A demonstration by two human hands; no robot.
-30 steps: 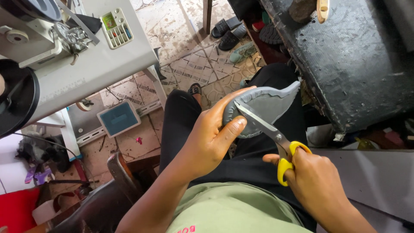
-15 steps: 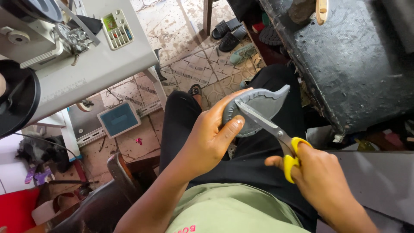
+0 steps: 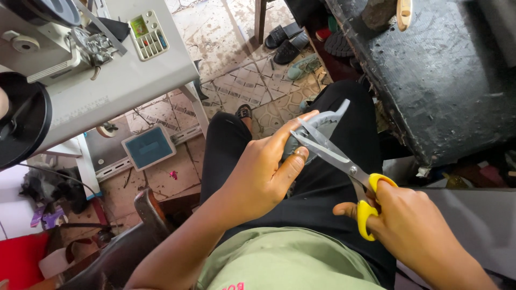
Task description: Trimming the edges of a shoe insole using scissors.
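My left hand (image 3: 263,172) holds a curved grey piece of material (image 3: 322,124) over my lap, thumb pressed on its near side. My right hand (image 3: 408,225) grips yellow-handled scissors (image 3: 344,166), with fingers through the loops. The steel blades are parted and set against the grey piece's edge. Only a narrow part of the grey piece shows past my fingers. I sit in black trousers and a green shirt.
A sewing machine (image 3: 48,43) stands on a white table (image 3: 123,80) at the upper left, with a small parts tray (image 3: 148,33) on it. A black worn workbench (image 3: 446,80) fills the upper right. Sandals (image 3: 285,43) lie on the tiled floor. A blue pedal box (image 3: 148,147) sits below the table.
The grey piece has turned in my left hand and shows less of its surface. The scissors have worked further along its edge, blades still parted.
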